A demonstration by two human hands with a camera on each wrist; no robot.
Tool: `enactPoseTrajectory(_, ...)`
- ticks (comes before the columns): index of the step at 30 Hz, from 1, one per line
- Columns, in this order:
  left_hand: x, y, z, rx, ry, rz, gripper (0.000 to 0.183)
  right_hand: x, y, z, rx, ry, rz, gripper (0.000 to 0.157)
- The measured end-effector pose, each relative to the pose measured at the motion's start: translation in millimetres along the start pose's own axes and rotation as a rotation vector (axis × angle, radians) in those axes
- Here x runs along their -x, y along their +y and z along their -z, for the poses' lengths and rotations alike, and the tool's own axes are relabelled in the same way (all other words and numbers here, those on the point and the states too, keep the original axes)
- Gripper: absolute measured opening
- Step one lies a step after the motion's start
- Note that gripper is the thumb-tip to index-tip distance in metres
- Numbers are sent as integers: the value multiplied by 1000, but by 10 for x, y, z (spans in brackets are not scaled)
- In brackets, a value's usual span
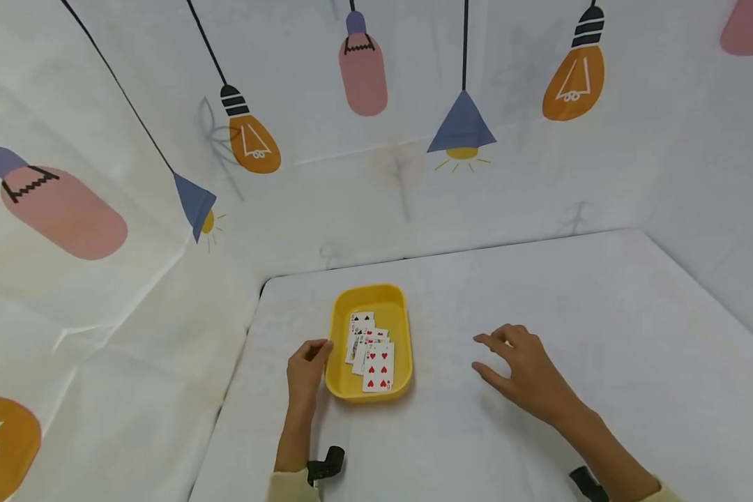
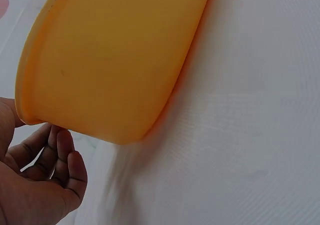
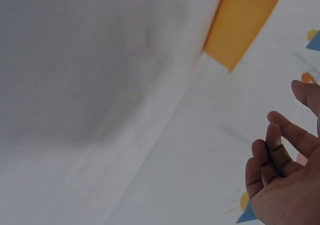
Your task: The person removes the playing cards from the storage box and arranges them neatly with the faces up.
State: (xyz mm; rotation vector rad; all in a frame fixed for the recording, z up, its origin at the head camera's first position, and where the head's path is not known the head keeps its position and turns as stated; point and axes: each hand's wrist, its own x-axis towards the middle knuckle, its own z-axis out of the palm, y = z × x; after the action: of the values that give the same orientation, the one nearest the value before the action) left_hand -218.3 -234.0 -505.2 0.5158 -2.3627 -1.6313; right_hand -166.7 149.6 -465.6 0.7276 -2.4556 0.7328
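Note:
A yellow plastic tray [image 1: 408, 321] stands on the left part of the white table, with several overlapping playing cards [image 1: 378, 367] face up inside it; the uppermost shows red hearts. At the tray's left rim, my left hand [image 1: 307, 369] pinches the edge between thumb and fingers. In the left wrist view the fingers [image 2: 77, 172] curl under the lip of the tray [image 2: 110, 65]. My right hand [image 1: 527, 376] hovers over the table to the right, apart from the tray. Its thumb and fingers [image 3: 295, 135] are spread and loosely bent, with nothing between them.
The white table [image 1: 477, 446] reaches away to the right of the tray. White cloth walls [image 1: 326, 202] printed with lamps and bulbs rise behind and at the left. Small black cameras [image 1: 328, 463] are strapped to both wrists.

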Motion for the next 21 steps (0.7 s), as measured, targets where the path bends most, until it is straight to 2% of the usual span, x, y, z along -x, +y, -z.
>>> enactPoseTrajectory(7,14,-2,-30,74,28,-13,29,-370,-279,-257,25,-131,-60,51)
enactPoseTrajectory(12,27,-39,-61,152,43,24,30,-591,-390,-452,24,-193,-19,54)
enactPoseTrajectory(21,59,-95,-104,136,72,22,29,-792,-532,-780,9,-336,38,61)
